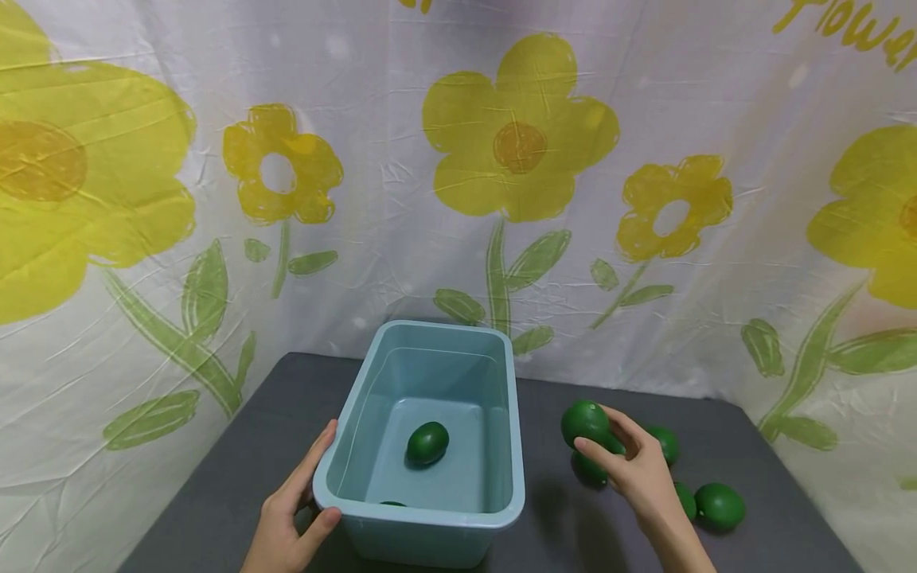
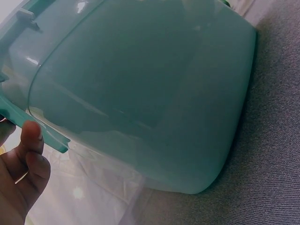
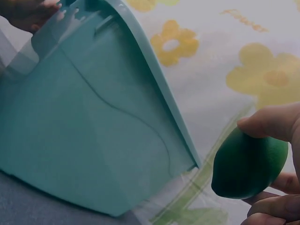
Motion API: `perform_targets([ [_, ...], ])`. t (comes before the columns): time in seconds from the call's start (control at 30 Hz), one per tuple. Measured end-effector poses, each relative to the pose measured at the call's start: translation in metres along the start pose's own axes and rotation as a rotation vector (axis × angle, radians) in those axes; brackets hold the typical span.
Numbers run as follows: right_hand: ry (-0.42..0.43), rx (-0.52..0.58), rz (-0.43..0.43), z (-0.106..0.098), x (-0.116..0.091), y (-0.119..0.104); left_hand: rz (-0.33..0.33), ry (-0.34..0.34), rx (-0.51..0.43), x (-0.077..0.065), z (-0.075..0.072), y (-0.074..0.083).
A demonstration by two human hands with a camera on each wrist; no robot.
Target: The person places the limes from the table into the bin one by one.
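Note:
A light blue plastic basin (image 1: 423,545) stands on the table, and my left hand (image 1: 290,513) holds its near left corner. Thumb and fingers lie around the rim there, as the left wrist view also shows. One green lime (image 1: 427,443) lies on the basin floor; a sliver of another (image 1: 392,503) peeks over the front rim. To the right of the basin, my right hand (image 1: 641,469) pinches a lime (image 1: 583,422) between thumb and fingers. The right wrist view shows this held lime (image 3: 248,161) clearly, apart from the basin's wall (image 3: 103,136).
Several more limes lie around and beyond the right hand: one below the held lime (image 1: 589,471), one behind the hand (image 1: 666,446), one at the right (image 1: 719,507). A flower-printed cloth (image 1: 387,263) hangs behind the dark grey table (image 1: 286,414).

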State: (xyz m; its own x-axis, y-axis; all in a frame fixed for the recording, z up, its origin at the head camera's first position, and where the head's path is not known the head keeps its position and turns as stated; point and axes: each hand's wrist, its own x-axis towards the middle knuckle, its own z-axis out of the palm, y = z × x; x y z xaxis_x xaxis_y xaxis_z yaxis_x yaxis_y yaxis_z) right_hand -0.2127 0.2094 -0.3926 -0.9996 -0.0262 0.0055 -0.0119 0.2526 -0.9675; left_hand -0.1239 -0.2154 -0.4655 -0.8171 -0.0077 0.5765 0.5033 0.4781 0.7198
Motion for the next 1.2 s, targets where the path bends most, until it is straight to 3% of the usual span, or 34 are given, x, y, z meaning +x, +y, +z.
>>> perform_targets([
  [0.57,-0.044,0.056,-0.108,0.027,0.008,-0.022,0.04,0.021,-0.01,0.0,-0.002,0.0],
  [1.2,-0.093,0.086,-0.146,0.042,0.005,-0.032,-0.004,0.019,0.003,-0.001,0.001,-0.001],
])
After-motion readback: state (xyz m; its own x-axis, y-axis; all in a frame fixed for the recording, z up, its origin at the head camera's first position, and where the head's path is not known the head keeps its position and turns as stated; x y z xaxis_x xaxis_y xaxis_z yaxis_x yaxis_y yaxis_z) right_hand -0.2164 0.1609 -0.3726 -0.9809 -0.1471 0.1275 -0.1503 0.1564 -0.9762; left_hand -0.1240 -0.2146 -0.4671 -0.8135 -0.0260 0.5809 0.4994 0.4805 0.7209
